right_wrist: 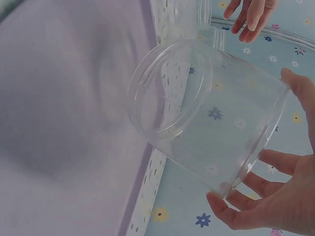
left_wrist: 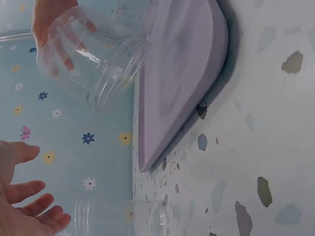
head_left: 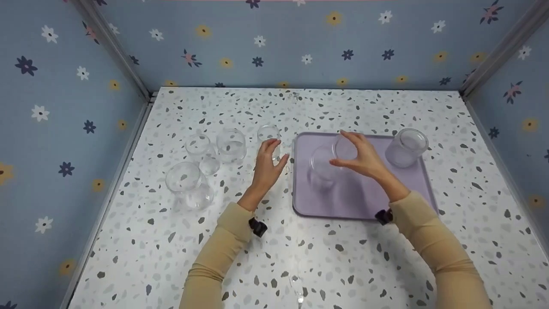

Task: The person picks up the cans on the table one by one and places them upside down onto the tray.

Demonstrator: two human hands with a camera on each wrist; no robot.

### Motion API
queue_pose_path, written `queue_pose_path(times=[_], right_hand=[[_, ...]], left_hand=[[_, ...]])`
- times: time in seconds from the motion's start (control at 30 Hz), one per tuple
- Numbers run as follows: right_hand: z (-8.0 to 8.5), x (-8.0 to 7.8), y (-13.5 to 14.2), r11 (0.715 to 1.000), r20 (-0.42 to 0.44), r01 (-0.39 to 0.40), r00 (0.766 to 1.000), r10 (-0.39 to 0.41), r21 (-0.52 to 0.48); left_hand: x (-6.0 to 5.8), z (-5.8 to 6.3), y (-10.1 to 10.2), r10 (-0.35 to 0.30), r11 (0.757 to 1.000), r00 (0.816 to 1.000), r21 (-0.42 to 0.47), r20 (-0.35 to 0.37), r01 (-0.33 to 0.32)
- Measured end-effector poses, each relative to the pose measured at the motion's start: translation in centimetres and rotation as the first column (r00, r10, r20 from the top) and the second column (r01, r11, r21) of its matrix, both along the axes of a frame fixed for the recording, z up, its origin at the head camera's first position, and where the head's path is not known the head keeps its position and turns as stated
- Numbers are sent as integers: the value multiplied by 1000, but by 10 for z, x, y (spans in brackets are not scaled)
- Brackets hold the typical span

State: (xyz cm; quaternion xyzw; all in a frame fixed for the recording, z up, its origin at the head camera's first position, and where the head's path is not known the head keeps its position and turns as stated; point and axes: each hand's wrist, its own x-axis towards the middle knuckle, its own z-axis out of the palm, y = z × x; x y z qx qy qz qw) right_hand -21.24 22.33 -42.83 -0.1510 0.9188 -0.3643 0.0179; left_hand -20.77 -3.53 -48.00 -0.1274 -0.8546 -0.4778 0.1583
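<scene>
My right hand (head_left: 363, 158) holds a clear wide-mouthed jar (right_wrist: 221, 118) over the lilac tray (head_left: 364, 210). Its fingers and thumb spread around the base end, and the jar tilts with its open rim down toward the tray. My left hand (head_left: 266, 169) is held in the air left of the tray, fingers apart and loosely bent, with nothing in them. Just beyond it stands a slim clear jar (head_left: 269, 132), partly hidden by the fingers in the head view. Another clear jar (head_left: 406, 148) with a thick rim is at the tray's right end.
Several more clear containers stand on the left of the speckled table (head_left: 274, 257), among them a large jar (head_left: 183, 178) and a shorter jar (head_left: 231, 146). Flower-patterned panels (head_left: 283, 47) close the back and sides.
</scene>
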Motion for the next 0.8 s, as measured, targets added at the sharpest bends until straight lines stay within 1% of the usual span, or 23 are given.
queue_pose_path(times=[0.2, 0.4, 0.5, 0.7, 0.8], right_hand=[[6, -13, 2, 995, 7, -17, 1000, 17, 100], [9, -24, 3, 983, -11, -2, 1000, 4, 184], [10, -28, 4, 975, -2, 13, 1000, -13, 221], [9, -37, 8, 958, 36, 46, 998, -58, 282], [8, -42, 11, 951, 61, 62, 995, -84, 304]], left_hand=[[-8, 0, 0, 15, 996, 1000, -93, 17, -14], [-21, 2, -2, 39, 983, 999, -181, -17, -41], [-27, 1, -2, 45, 974, 999, -219, -25, -50], [-36, 0, -5, 65, 959, 998, -278, 14, -59], [-41, 1, -6, 80, 947, 996, -315, 33, -66]])
